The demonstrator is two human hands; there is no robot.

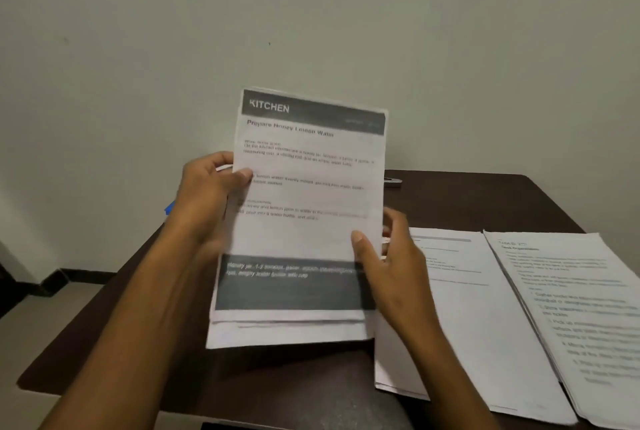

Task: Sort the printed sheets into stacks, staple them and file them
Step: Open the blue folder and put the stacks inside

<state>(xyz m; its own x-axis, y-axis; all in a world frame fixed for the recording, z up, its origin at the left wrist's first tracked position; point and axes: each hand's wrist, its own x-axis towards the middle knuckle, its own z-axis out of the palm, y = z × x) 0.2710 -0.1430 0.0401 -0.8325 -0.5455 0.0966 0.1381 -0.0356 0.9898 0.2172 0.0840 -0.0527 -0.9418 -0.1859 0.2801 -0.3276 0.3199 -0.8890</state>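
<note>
A bundle of printed sheets [304,221] is held up above the dark table [270,381], its top page headed "KITCHEN" in a dark band. My left hand [207,194] grips the bundle's left edge, thumb on the front. My right hand [388,256] holds the right edge lower down, thumb on the page. The sheets' lower edges are uneven and fan out slightly. On the table to the right lie two flat stacks of printed sheets, one in the middle [460,318] and one at the far right [581,308].
A silver object, perhaps a stapler [393,182], lies at the table's back behind the held sheets. Something blue [168,208] peeks out behind my left wrist. A plain wall stands behind the table, and the floor shows at the left.
</note>
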